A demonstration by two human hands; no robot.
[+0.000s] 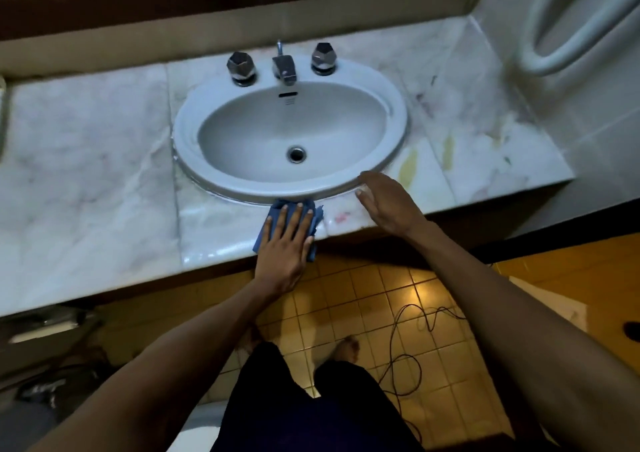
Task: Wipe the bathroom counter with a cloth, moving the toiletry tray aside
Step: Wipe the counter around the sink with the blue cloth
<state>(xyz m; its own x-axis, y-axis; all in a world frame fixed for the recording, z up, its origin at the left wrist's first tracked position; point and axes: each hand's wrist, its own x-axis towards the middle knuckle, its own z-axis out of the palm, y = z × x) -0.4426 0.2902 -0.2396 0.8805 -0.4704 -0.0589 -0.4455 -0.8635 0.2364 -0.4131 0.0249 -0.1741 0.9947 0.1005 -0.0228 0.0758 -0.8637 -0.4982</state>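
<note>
Risks first, left to right. Toiletry tray: can't confirm it; only a pale edge of something (2, 116) is cut off at the far left of the desk (86, 147), too little to identify, so the stretch under it may get missed if it is the tray and it stays put. Cloth (313, 218) is bunched and partly overhanging the desk's front lip, so a stroke toward the body could drag it off onto the floor (363, 296). It also touches the front rim of the sink (398, 119), so a forward stroke likely rides up the rim and skips the seam. Yellowish stains (408, 166) right of the basin look set in; a light flat-palm pass probably won't lift them. Desk surface looks wet and glossy near the front, so a leaning hand could slip. Cable (408, 347) looped on the floor tiles near the feet is a trip hazard if the person steps right. Pose: left hand (287, 244) is flat, palm down, fingers spread wide and pointing at the sink, pressing the cloth to the desk rather than gripping it; forearm comes in from lower left. Right hand (384, 202) is empty, open, fingers together, resting at the front edge of the desk just beside the sink rim, close right of the cloth, apparently bracing; forearm runs in from lower right.
</note>
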